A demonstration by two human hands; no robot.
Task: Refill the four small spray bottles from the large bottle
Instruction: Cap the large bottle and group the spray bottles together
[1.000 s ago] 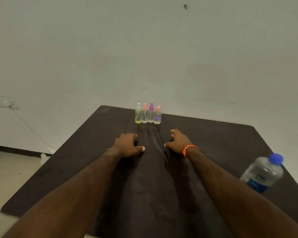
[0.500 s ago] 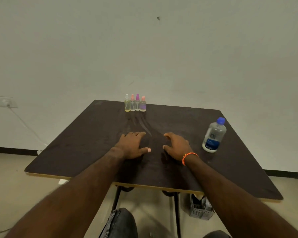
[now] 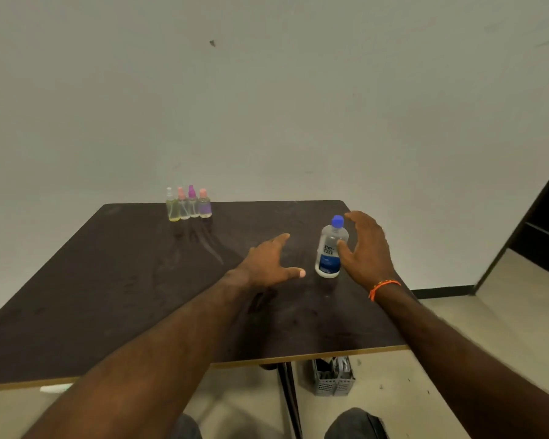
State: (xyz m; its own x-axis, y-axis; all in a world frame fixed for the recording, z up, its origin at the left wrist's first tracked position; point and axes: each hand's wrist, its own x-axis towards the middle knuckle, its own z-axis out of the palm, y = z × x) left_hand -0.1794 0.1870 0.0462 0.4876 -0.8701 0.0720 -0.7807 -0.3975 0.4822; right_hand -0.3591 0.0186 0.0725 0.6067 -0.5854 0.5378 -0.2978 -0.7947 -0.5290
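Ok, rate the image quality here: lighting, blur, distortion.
Head view: dim, even light with a greenish cast; soft shadows under both forearms on the dark brown tabletop; the four small clear spray bottles look soft; wide-angle lens splays the table edges; the label on the large clear blue-capped bottle stays partly legible.

On the dark table (image 3: 114, 280), bare surface is seen from 7 to 10 o'clock of the large bottle (image 3: 330, 248), with the left hand (image 3: 268, 264) spread over part of it. The right hand (image 3: 366, 248) is cupped just beside the bottle at 3 o'clock, so that side is blocked. The four small spray bottles (image 3: 188, 204) are packed side by side in a row at the far edge, well apart at 10 o'clock.
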